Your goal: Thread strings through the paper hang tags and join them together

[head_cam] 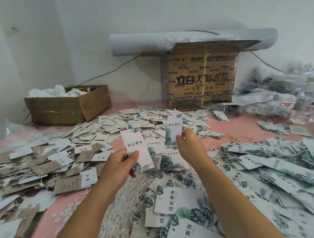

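The left hand (pixel 119 164) grasps one tag (pixel 135 150) by its lower end, thumb on the front, and holds it upright above the strings (pixel 129 200). The right hand (pixel 189 144) pinches a second tag (pixel 173 129) at its lower edge, farther from the body. Both tags are above the pink table (pixel 231 127), among heaps of tags. Two boxes (pixel 200 81) stand at the wall.

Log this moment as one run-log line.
left hand: holds leaf tag upright | right hand: lifts second leaf tag | strings: loose pile below hands, none threaded yet
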Tool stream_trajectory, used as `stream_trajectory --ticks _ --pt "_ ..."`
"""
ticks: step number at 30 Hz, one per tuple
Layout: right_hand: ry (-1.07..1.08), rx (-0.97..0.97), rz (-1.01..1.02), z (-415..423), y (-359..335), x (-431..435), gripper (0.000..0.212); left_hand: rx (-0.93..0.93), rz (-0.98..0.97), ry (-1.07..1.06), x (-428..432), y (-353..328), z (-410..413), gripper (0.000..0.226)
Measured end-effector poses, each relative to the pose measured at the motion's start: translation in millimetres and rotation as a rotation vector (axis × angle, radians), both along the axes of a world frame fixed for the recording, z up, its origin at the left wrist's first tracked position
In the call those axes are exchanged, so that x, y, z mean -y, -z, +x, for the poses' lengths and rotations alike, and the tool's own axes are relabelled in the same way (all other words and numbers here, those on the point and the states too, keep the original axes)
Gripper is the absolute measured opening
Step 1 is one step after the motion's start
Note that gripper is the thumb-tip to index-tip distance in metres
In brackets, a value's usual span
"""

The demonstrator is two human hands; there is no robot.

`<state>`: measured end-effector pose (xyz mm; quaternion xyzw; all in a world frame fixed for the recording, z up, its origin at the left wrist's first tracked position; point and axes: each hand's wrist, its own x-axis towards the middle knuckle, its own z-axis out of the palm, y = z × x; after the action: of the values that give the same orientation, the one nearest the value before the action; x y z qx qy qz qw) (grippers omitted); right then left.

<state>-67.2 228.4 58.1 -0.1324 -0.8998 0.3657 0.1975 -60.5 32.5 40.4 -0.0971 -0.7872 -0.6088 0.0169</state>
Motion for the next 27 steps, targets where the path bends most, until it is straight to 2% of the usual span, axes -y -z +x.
stream_trajectory --ticks 3,6,12,16,20,23,27 --pt "-0.165 -0.031 -0.165 6.9 -12.5 9.2 0.021 0.032 0.013 -0.014 1.6 0.0 -1.5 0.030" --pt "-0.428 0.154 -0.356 16.6 -17.1 18.0 0.025 0.049 0.046 0.002 2.4 -0.6 0.0 0.036" --pt "-0.547 0.251 -0.235 21.5 -17.1 28.3 0.022 0.004 0.053 0.108 -0.5 -8.6 7.0 0.048" --pt "-0.621 0.254 -0.222 23.9 -21.2 28.9 0.030 0.032 0.012 0.178 -1.3 -7.2 7.5 0.028" --pt "-0.692 0.289 -0.132 27.8 -23.6 29.4 0.030 0.037 0.071 0.074 3.3 -9.2 3.9 0.034" --pt "-0.719 0.303 -0.113 28.4 -23.5 31.4 0.029 -0.049 0.195 -0.028 9.4 -14.3 1.0 0.021" --pt "-0.743 0.300 -0.155 26.6 -22.9 30.7 0.019 -0.085 0.237 -0.075 9.4 -14.5 0.8 0.014"
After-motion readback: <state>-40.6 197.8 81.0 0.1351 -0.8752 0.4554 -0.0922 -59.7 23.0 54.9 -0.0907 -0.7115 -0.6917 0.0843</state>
